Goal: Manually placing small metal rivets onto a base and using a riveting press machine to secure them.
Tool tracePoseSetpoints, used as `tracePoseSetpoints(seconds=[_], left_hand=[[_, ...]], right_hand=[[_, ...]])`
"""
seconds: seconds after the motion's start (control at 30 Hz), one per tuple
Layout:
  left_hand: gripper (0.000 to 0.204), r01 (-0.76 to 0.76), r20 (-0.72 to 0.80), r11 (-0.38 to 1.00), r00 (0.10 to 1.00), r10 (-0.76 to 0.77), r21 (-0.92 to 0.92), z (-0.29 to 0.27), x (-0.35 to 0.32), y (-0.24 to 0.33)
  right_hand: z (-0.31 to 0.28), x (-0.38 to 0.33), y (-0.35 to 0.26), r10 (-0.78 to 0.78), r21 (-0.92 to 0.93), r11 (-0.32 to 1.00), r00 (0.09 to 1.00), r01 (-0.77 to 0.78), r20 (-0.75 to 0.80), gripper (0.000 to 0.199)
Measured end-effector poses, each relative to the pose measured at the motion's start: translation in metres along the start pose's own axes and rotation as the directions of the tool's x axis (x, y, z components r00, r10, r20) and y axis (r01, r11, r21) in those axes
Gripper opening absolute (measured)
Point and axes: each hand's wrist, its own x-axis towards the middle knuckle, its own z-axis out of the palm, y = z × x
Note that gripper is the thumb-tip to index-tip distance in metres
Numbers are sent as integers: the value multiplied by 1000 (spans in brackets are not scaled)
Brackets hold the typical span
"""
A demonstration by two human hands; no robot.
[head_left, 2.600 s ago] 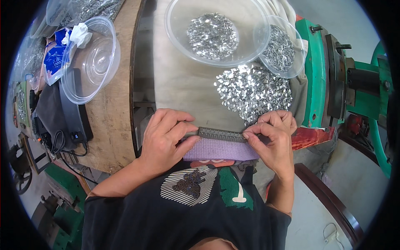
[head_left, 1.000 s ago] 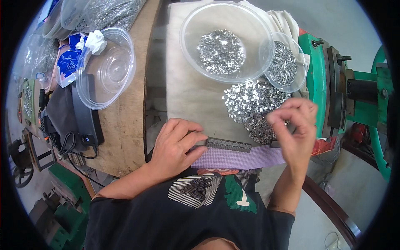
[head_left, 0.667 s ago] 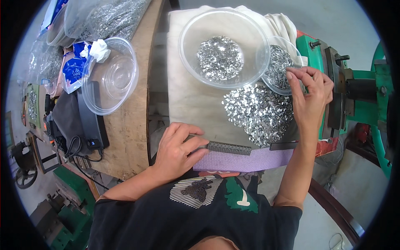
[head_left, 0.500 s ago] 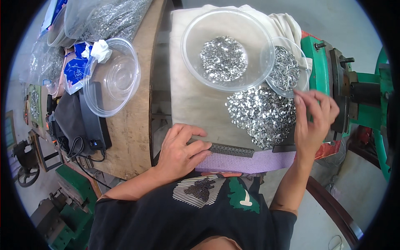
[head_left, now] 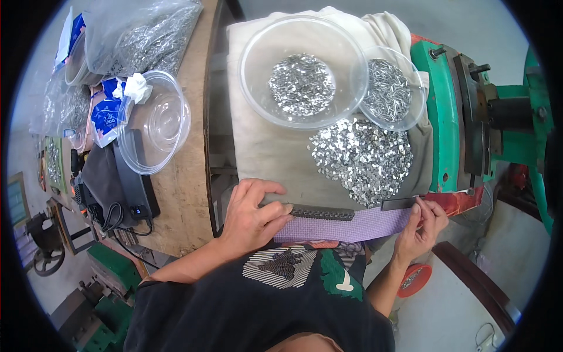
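My left hand (head_left: pixel 249 211) closes round the left end of a dark toothed metal strip (head_left: pixel 322 213) at the cloth's near edge. The strip's row of notches faces up; its left end is hidden under my fingers. My right hand (head_left: pixel 421 226) has thumb and fingers pinched at the right end of a flat dark bar (head_left: pixel 399 203). Whether a small pin is also between those fingertips I cannot tell. Beyond the bar lies a loose pile of small shiny metal pieces (head_left: pixel 366 158). Behind it are a clear tub (head_left: pixel 249 88) of similar pieces and a smaller clear bowl (head_left: pixel 419 108) of thin metal pins.
A green machine (head_left: pixel 443 123) borders the work surface on the right. On the left, a wooden table (head_left: pixel 190 199) carries an empty clear tub (head_left: pixel 185 117), a black power unit (head_left: pixel 138 182) with cables, and bags of metal parts (head_left: pixel 158 41). A red bowl (head_left: pixel 417 281) sits low at right.
My right hand has moved from the bowl of pins down toward me, to the right end of the dark bar. My left hand keeps its hold on the strip. The view has shifted slightly.
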Motion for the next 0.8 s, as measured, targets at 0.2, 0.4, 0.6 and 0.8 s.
tracePoseSetpoints(seconds=[0.2, 0.4, 0.6, 0.8], left_hand=[[24, -4, -12, 1000, 1000, 3, -4, 1, 1, 0], [25, -4, -9, 1000, 1000, 4, 2, 1, 0, -1], [25, -19, -15, 1000, 1000, 19, 11, 1, 1, 0], [21, -28, -22, 999, 999, 29, 14, 4, 0, -2]], right_hand=[[4, -5, 6, 37, -121, 992, 996, -28, 76, 27], [-4, 0, 12, 42, -38, 999, 982, -36, 186, 32], [-22, 9, 18, 61, 85, 992, 947, -92, 314, 35], [-28, 23, 15, 52, 41, 996, 905, -76, 422, 37]])
